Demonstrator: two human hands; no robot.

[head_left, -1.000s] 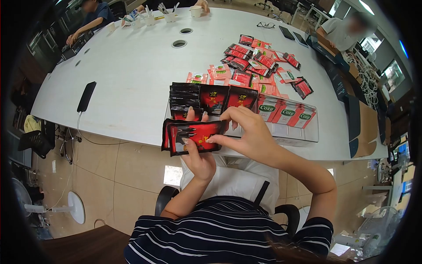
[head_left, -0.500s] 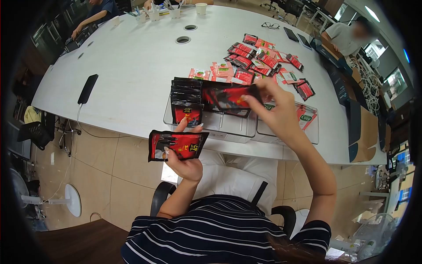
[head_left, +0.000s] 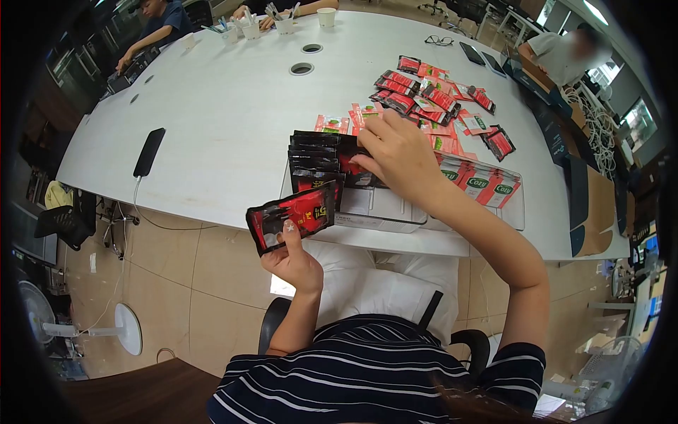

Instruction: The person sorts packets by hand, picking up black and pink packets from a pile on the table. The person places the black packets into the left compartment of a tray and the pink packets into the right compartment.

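Observation:
My left hand (head_left: 293, 263) pinches a black and red packet (head_left: 293, 215) in front of the table's edge, thumb on its face. My right hand (head_left: 392, 152) is over a clear tray (head_left: 374, 206), its fingers closed on the upper part of a dark packet (head_left: 353, 166). That packet stands beside a row of black packets (head_left: 314, 152) in the tray's left part. A second clear tray holds pink and white Cozy packets (head_left: 479, 182), partly hidden by my right forearm.
Loose red and pink packets (head_left: 438, 99) lie in a pile behind the trays. A phone (head_left: 150, 152) with a cable is on the left, glasses (head_left: 439, 41) at the back, cardboard boxes (head_left: 592, 205) at the right. People sit at the table's far sides.
My right hand has moved left and lowered its dark packet beside the row in the tray. The packet in my left hand has tilted, its right end now higher.

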